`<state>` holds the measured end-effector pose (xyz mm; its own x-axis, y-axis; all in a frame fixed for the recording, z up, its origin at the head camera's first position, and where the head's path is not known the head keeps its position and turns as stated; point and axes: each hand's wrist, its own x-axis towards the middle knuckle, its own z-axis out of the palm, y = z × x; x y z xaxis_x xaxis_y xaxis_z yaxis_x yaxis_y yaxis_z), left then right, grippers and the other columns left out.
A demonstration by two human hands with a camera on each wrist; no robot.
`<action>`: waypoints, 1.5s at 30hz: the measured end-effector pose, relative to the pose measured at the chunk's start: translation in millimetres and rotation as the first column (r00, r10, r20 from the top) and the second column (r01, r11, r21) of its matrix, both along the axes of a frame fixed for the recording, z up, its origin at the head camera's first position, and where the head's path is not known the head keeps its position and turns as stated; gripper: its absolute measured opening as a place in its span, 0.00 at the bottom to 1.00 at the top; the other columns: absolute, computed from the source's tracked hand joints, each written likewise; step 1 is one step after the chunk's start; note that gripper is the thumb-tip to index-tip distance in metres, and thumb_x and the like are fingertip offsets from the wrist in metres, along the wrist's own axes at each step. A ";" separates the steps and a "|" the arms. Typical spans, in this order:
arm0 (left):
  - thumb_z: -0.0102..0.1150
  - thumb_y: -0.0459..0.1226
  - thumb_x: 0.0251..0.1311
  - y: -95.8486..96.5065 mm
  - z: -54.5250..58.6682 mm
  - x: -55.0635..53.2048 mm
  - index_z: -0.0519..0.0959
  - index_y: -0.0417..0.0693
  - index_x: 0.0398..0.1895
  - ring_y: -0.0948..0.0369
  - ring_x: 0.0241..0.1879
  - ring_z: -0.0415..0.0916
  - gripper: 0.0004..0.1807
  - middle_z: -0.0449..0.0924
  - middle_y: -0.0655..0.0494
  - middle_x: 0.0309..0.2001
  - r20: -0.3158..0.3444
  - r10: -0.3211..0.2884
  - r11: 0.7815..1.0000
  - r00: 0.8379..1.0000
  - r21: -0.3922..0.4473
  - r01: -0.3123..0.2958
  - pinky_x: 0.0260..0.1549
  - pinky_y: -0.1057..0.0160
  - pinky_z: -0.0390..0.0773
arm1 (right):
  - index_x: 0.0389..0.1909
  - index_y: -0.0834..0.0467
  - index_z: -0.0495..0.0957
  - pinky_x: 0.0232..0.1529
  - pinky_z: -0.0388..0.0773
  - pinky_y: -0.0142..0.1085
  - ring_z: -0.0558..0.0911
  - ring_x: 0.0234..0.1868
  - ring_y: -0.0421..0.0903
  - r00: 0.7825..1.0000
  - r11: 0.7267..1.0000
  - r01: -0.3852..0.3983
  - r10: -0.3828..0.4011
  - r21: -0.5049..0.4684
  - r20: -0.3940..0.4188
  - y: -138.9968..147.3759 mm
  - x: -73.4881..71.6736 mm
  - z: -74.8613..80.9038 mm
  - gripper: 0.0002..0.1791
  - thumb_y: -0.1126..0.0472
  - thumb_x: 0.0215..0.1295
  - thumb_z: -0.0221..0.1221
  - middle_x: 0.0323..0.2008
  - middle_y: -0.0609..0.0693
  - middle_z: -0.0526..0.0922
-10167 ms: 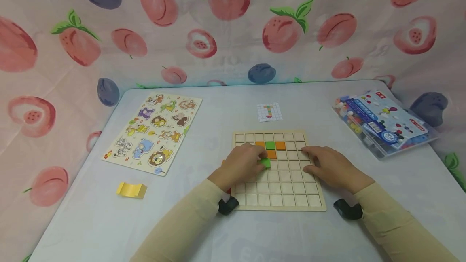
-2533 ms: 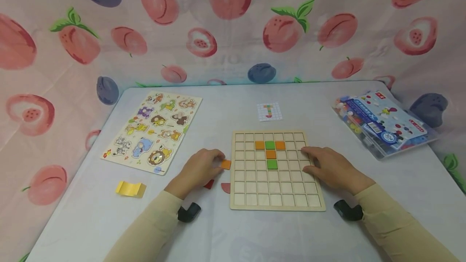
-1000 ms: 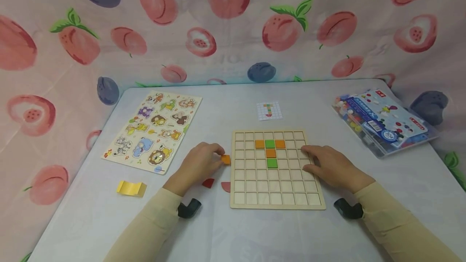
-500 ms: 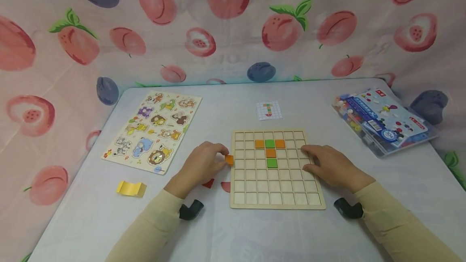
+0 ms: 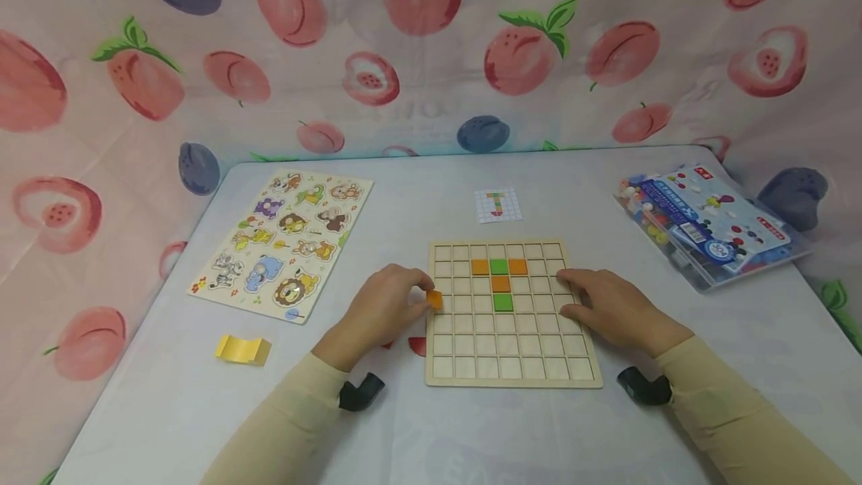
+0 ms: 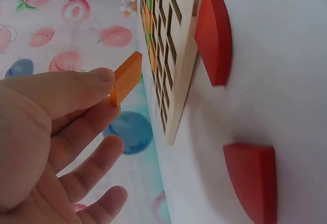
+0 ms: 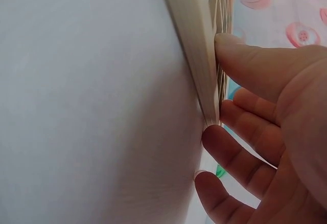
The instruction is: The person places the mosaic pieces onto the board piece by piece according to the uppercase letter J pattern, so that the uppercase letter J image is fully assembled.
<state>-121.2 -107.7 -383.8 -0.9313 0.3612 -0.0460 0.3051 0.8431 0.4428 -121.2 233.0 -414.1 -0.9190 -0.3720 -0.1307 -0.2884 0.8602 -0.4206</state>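
**Left grip (image 5: 381, 307) pinched an orange tile (image 6: 127, 79) over the board (image 5: 520, 346)**

The tile was held between thumb and forefinger, raised above the board's left edge, while the other fingers were spread apart. The right grip (image 5: 619, 310) rested on the board's right edge, its fingers relaxed and its thumb well apart from the forefinger.

Five tiles (image 5: 501, 284) sat in the board's cells as a T: orange, green, orange across, then orange and green down the stem. Two red pieces (image 6: 255, 180) lay on the desk (image 5: 525, 440) left of the board, one just beside its edge, the other farther off and mostly hidden by the hand in the head view.

Beyond the board lay a card (image 5: 509, 214) printed with a T-like figure. An animal puzzle (image 5: 306, 248) and a yellow block (image 5: 243, 350) were to the left, a plastic case (image 5: 714, 219) to the right.
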 end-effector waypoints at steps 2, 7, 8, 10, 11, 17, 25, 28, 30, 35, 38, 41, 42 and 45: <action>0.68 0.36 0.61 2.2 -0.1 0.5 0.85 0.51 0.44 0.56 0.47 0.75 0.09 0.82 0.55 0.44 -0.004 -0.010 1.000 1.000 0.001 0.010 0.48 0.57 0.76 | 0.67 0.68 0.69 0.60 0.68 0.59 0.74 0.60 0.66 1.000 1.000 0.000 0.000 0.000 0.000 0.2 0.0 0.0 0.32 0.57 0.67 0.64 0.61 0.66 0.75; 0.68 0.35 0.60 8.3 1.7 1.6 0.85 0.51 0.43 0.56 0.48 0.76 0.08 0.82 0.55 0.44 -0.011 -0.031 0.999 0.999 0.014 0.032 0.50 0.56 0.76 | 0.67 0.68 0.70 0.60 0.69 0.59 0.74 0.60 0.65 1.000 1.000 0.000 0.000 -0.002 -0.004 -0.7 0.2 1.3 0.32 0.56 0.67 0.64 0.61 0.66 0.76; 0.68 0.35 0.60 9.4 2.1 1.8 0.85 0.50 0.43 0.56 0.48 0.76 0.08 0.82 0.55 0.44 -0.011 -0.034 0.999 0.999 0.016 0.035 0.50 0.56 0.76 | 0.67 0.68 0.70 0.60 0.69 0.59 0.75 0.60 0.65 1.000 1.000 -0.001 0.001 -0.003 -0.006 -0.7 0.3 1.5 0.32 0.56 0.67 0.64 0.61 0.66 0.76; 0.68 0.35 0.60 11.4 2.4 1.9 0.85 0.50 0.43 0.56 0.49 0.76 0.08 0.82 0.54 0.44 -0.009 -0.039 0.999 0.999 0.021 0.039 0.50 0.55 0.76 | 0.66 0.68 0.70 0.59 0.69 0.59 0.75 0.59 0.65 1.000 1.000 -0.002 0.002 -0.005 -0.008 -1.1 0.3 1.8 0.32 0.56 0.67 0.64 0.60 0.66 0.76; 0.68 0.35 0.60 12.3 2.1 1.9 0.85 0.50 0.43 0.56 0.49 0.76 0.08 0.82 0.54 0.44 -0.009 -0.042 0.999 0.999 0.020 0.042 0.50 0.55 0.76 | 0.66 0.68 0.70 0.59 0.69 0.59 0.75 0.59 0.65 1.000 1.000 -0.003 0.003 -0.006 -0.010 -1.0 0.3 1.7 0.32 0.56 0.67 0.64 0.60 0.66 0.76; 0.68 0.35 0.60 17.9 0.0 1.5 0.86 0.50 0.43 0.56 0.49 0.76 0.08 0.83 0.55 0.44 -0.013 -0.070 0.997 0.997 0.013 0.070 0.49 0.57 0.76 | 0.67 0.68 0.70 0.60 0.69 0.59 0.75 0.60 0.65 1.000 1.000 0.001 -0.001 0.000 -0.004 -0.2 0.6 1.0 0.32 0.56 0.67 0.64 0.61 0.66 0.76; 0.68 0.35 0.60 24.0 -0.6 1.2 0.86 0.50 0.41 0.57 0.46 0.76 0.07 0.84 0.57 0.41 -0.037 -0.119 0.993 0.992 0.004 0.119 0.47 0.58 0.76 | 0.67 0.69 0.69 0.60 0.68 0.59 0.74 0.60 0.65 1.000 1.000 0.001 -0.001 -0.004 0.001 0.1 0.5 1.2 0.31 0.57 0.67 0.63 0.61 0.66 0.76; 0.68 0.36 0.60 25.8 -1.5 0.3 0.86 0.50 0.41 0.57 0.46 0.76 0.06 0.85 0.57 0.41 -0.042 -0.139 0.990 0.989 0.005 0.139 0.47 0.58 0.76 | 0.67 0.68 0.69 0.60 0.68 0.59 0.74 0.60 0.65 1.000 1.000 -0.003 0.003 -0.004 -0.002 -0.1 0.4 2.0 0.32 0.57 0.67 0.63 0.61 0.66 0.76; 0.69 0.37 0.60 27.2 -1.7 -0.4 0.86 0.49 0.41 0.57 0.47 0.76 0.07 0.85 0.57 0.42 -0.040 -0.150 0.989 0.988 0.007 0.150 0.48 0.58 0.76 | 0.67 0.68 0.69 0.60 0.69 0.59 0.75 0.59 0.65 1.000 1.000 -0.005 0.005 -0.004 -0.004 -0.3 0.3 2.1 0.32 0.57 0.67 0.64 0.60 0.66 0.76; 0.69 0.38 0.60 31.5 -2.7 -1.7 0.86 0.49 0.42 0.57 0.46 0.76 0.08 0.85 0.57 0.42 -0.038 -0.175 0.985 0.984 -0.001 0.175 0.48 0.58 0.76 | 0.67 0.68 0.70 0.59 0.69 0.59 0.75 0.58 0.64 1.000 1.000 -0.003 0.003 0.002 -0.006 -0.6 -0.2 1.8 0.32 0.57 0.67 0.64 0.60 0.65 0.77; 0.69 0.37 0.60 33.9 -4.0 -2.3 0.86 0.49 0.42 0.58 0.45 0.76 0.08 0.85 0.58 0.41 -0.041 -0.183 0.983 0.982 -0.005 0.183 0.46 0.59 0.75 | 0.67 0.68 0.70 0.60 0.69 0.59 0.75 0.59 0.65 1.000 1.000 -0.005 0.005 0.003 -0.008 -0.3 -0.5 1.4 0.32 0.57 0.67 0.64 0.60 0.66 0.76; 0.70 0.37 0.59 36.3 -3.7 -2.1 0.87 0.49 0.42 0.58 0.44 0.76 0.08 0.85 0.58 0.41 -0.043 -0.191 0.982 0.981 0.000 0.191 0.46 0.59 0.75 | 0.67 0.68 0.70 0.60 0.69 0.59 0.75 0.59 0.65 1.000 1.000 -0.008 0.008 0.003 -0.009 0.1 -0.7 1.1 0.32 0.57 0.67 0.64 0.60 0.66 0.76; 0.70 0.37 0.59 37.3 -3.4 -1.9 0.87 0.49 0.42 0.58 0.45 0.76 0.08 0.86 0.58 0.41 -0.042 -0.193 0.981 0.980 0.001 0.194 0.46 0.59 0.75 | 0.67 0.68 0.70 0.60 0.69 0.59 0.75 0.59 0.65 1.000 1.000 -0.009 0.009 0.002 -0.009 0.2 -0.8 1.1 0.32 0.57 0.67 0.64 0.60 0.66 0.76; 0.70 0.37 0.59 40.6 -2.5 -1.5 0.87 0.49 0.41 0.58 0.45 0.76 0.08 0.86 0.58 0.41 -0.047 -0.208 0.978 0.977 0.001 0.208 0.46 0.59 0.75 | 0.67 0.68 0.70 0.59 0.69 0.59 0.75 0.59 0.65 1.000 1.000 -0.008 0.008 -0.001 -0.009 0.1 -0.9 1.2 0.32 0.57 0.66 0.64 0.60 0.66 0.77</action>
